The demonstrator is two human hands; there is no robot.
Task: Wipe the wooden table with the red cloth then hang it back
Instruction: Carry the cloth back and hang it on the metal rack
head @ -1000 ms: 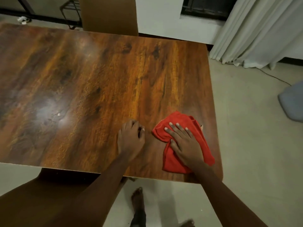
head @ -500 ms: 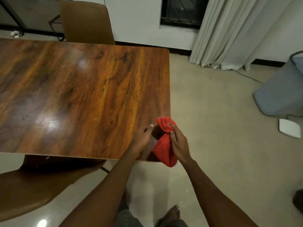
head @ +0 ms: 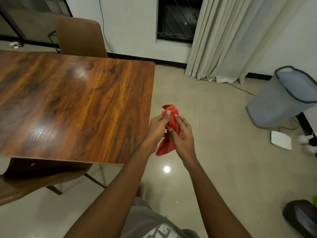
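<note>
You hold the red cloth [head: 165, 146] in both hands, bunched, in the air above the floor [head: 223, 152] and just beside the right edge of the wooden table [head: 68, 103]; it touches neither. Your left hand [head: 157, 127] pinches the upper part, thumb on top and fingers curled beneath. Your right hand [head: 184, 136] curls its fingers round the middle of the bundle, and the lower end hangs free below. Judge the wiping stage as complete or nearly so: the cloth is off the table and the top shows an even sheen, though cleanliness cannot be confirmed from this view. The remaining step is to hang the cloth back. No hook or rail is identifiable here, so locate one first. The table top is glossy wood grain with rounded corners. A brown chair [head: 80, 36] stands at its far side and another chair [head: 34, 182] sits tucked under the near edge. The polished floor reflects a lamp. A pale curtain [head: 240, 40] hangs beside a dark barred window [head: 178, 19], and a grey bin [head: 281, 97] stands to the right.
</note>
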